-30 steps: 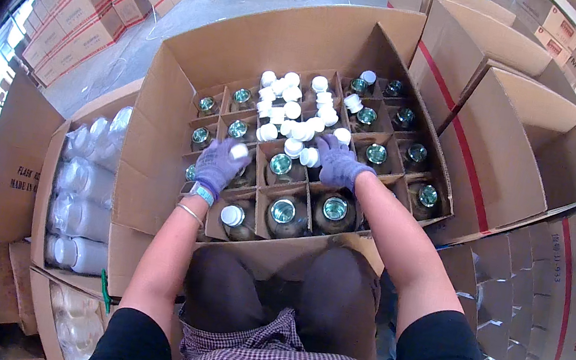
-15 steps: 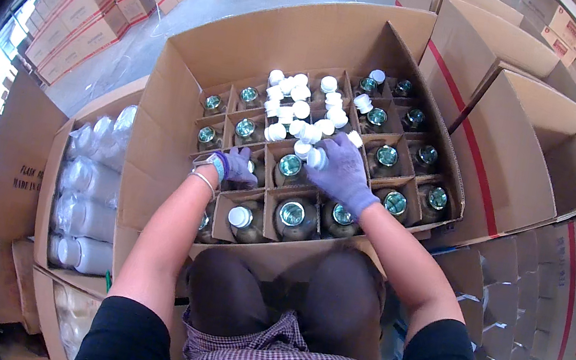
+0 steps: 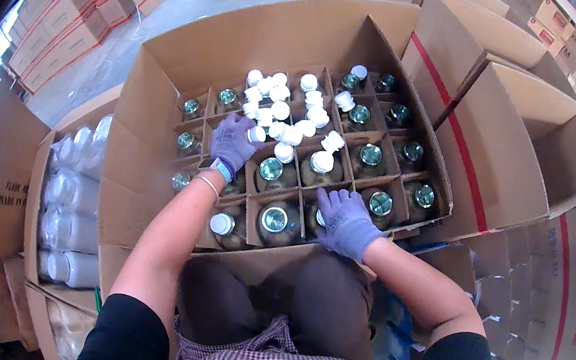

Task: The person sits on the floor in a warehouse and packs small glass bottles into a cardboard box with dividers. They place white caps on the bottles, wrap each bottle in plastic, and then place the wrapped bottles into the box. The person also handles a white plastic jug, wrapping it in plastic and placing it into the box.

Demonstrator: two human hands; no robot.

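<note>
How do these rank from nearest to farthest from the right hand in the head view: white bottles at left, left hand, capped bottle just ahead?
1. Capped bottle: just ahead, slightly left.
2. Left hand: ahead, farther left.
3. White bottles: farthest left.

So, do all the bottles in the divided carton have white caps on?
No: the front-row bottle left of the right hand shows a bare greenish mouth, while the neighbouring bottle wears a white cap.
</note>
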